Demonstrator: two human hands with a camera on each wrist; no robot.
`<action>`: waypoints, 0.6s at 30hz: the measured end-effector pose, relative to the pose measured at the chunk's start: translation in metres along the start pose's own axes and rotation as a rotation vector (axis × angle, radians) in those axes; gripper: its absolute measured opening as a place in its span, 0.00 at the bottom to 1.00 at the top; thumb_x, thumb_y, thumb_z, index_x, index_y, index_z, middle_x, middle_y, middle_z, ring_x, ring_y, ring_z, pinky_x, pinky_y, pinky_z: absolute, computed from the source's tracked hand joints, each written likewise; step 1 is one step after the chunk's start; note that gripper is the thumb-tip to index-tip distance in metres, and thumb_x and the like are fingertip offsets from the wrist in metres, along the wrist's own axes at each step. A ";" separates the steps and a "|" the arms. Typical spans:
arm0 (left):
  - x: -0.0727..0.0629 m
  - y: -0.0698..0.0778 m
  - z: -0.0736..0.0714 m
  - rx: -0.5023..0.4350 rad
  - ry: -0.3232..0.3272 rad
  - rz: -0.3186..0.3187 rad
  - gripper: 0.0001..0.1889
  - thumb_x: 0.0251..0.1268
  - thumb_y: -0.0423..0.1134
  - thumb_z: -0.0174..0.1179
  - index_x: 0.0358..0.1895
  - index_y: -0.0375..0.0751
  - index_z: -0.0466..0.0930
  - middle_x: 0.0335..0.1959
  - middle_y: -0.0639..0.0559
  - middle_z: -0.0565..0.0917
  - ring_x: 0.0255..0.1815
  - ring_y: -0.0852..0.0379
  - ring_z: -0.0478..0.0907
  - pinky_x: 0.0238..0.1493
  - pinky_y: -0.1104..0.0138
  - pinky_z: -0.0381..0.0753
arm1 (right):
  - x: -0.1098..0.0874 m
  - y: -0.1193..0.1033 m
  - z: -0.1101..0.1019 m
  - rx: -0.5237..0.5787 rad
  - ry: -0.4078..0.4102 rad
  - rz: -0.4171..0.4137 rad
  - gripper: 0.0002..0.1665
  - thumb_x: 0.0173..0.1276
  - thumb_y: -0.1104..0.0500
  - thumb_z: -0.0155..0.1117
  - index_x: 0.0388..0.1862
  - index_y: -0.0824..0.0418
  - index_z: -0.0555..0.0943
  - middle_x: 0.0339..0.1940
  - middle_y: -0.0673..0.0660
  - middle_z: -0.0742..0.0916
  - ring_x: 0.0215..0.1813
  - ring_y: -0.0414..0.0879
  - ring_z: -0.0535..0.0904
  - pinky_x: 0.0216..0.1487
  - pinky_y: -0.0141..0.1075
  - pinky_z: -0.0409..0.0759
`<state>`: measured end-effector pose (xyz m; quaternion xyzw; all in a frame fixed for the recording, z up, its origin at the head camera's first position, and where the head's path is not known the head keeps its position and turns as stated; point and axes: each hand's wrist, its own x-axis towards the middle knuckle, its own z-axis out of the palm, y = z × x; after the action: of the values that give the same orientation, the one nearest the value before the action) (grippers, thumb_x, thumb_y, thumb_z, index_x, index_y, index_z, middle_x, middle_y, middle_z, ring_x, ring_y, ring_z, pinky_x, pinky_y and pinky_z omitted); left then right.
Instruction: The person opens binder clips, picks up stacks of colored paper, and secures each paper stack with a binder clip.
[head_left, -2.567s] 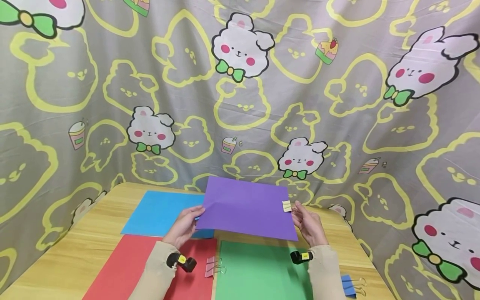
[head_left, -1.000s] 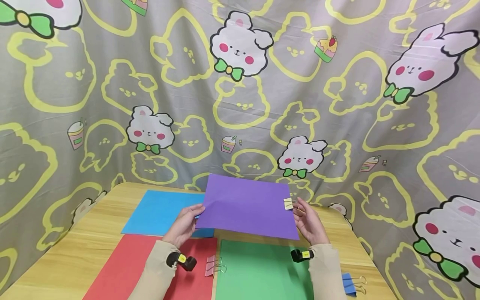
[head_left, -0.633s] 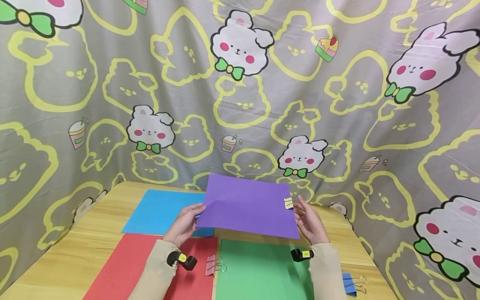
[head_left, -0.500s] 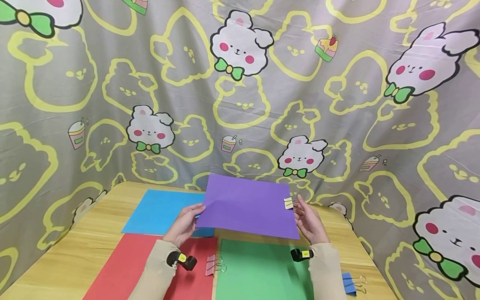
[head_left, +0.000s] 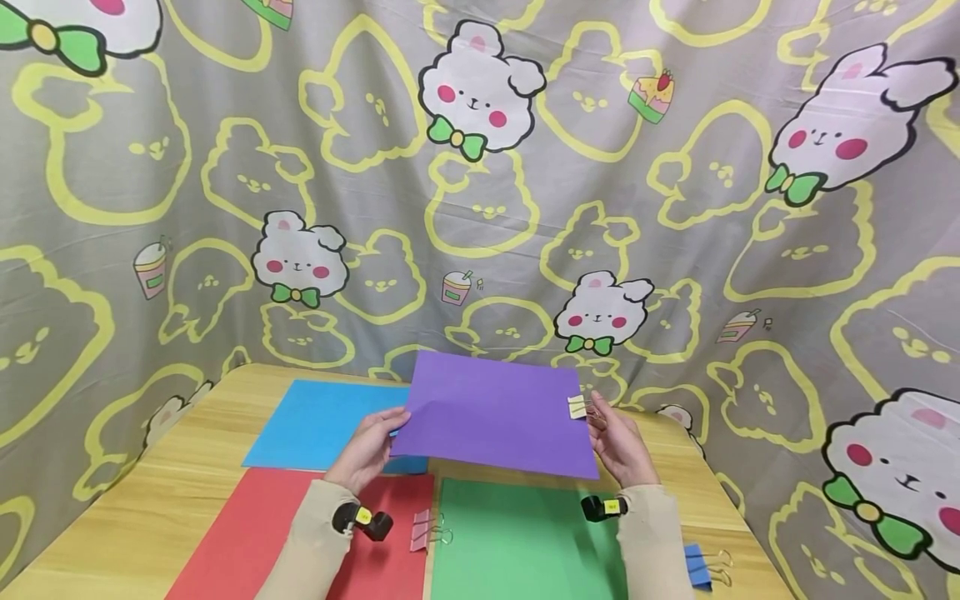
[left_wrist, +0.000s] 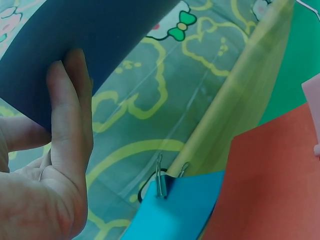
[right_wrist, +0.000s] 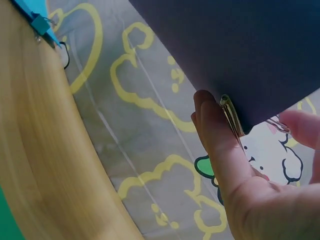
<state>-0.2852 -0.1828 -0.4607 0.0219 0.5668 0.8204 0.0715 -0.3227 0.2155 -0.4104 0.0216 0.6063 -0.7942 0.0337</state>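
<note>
My left hand (head_left: 369, 450) pinches the left edge of a purple sheet of paper (head_left: 491, 412), raised and tilted above the table. In the left wrist view its fingers lie along the sheet's dark underside. A pale yellow binder clip (head_left: 577, 407) bites the sheet's right edge, its wire handles pointing right. My right hand (head_left: 621, 443) holds the clip by these handles. The right wrist view has the thumb (right_wrist: 302, 127) at one wire handle and the fingers (right_wrist: 220, 135) along the other side of the clip (right_wrist: 232, 115).
On the wooden table (head_left: 135, 500) lie a blue sheet (head_left: 322, 421), a red sheet (head_left: 247, 533) and a green sheet (head_left: 525, 542). A pink binder clip (head_left: 421, 531) sits at the red sheet's right edge, a blue clip (head_left: 697, 567) at the right. A patterned curtain (head_left: 375, 208) hangs behind.
Since the earliest frame, the yellow clip and right hand have shifted slightly right, and the right fingers have spread a little. The left hand keeps its hold, almost still.
</note>
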 end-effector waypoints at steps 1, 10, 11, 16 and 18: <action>0.000 0.000 0.000 0.000 0.000 0.000 0.23 0.83 0.36 0.48 0.72 0.27 0.59 0.37 0.62 0.86 0.35 0.67 0.86 0.39 0.72 0.86 | 0.000 0.000 0.000 0.002 0.003 0.001 0.18 0.82 0.45 0.55 0.41 0.59 0.75 0.31 0.48 0.81 0.30 0.37 0.83 0.35 0.27 0.85; -0.002 0.002 0.000 -0.007 0.001 -0.003 0.15 0.83 0.37 0.49 0.63 0.34 0.67 0.35 0.62 0.86 0.34 0.67 0.85 0.38 0.71 0.86 | 0.000 0.000 -0.002 0.013 -0.001 0.017 0.18 0.82 0.46 0.55 0.41 0.60 0.76 0.34 0.49 0.80 0.32 0.36 0.81 0.38 0.26 0.85; -0.002 0.002 0.000 -0.008 0.002 -0.004 0.14 0.83 0.37 0.49 0.63 0.35 0.67 0.35 0.62 0.86 0.34 0.67 0.85 0.37 0.71 0.86 | 0.000 0.000 -0.002 0.012 -0.001 0.016 0.17 0.82 0.46 0.55 0.41 0.59 0.76 0.34 0.48 0.80 0.32 0.36 0.80 0.38 0.26 0.84; -0.001 0.003 0.000 -0.006 0.005 -0.003 0.14 0.83 0.37 0.50 0.63 0.35 0.68 0.35 0.62 0.86 0.34 0.67 0.85 0.37 0.71 0.85 | 0.001 0.001 -0.001 0.016 0.010 0.021 0.16 0.81 0.47 0.56 0.38 0.57 0.77 0.33 0.48 0.80 0.31 0.35 0.78 0.35 0.25 0.82; -0.002 0.003 0.001 -0.001 0.011 -0.003 0.16 0.83 0.37 0.49 0.65 0.34 0.67 0.35 0.62 0.86 0.34 0.67 0.85 0.38 0.71 0.85 | 0.001 0.001 -0.001 0.022 0.005 0.026 0.16 0.81 0.47 0.57 0.39 0.57 0.77 0.32 0.48 0.81 0.31 0.35 0.80 0.36 0.25 0.83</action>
<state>-0.2836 -0.1834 -0.4580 0.0163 0.5667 0.8208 0.0694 -0.3236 0.2161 -0.4117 0.0319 0.5974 -0.8002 0.0424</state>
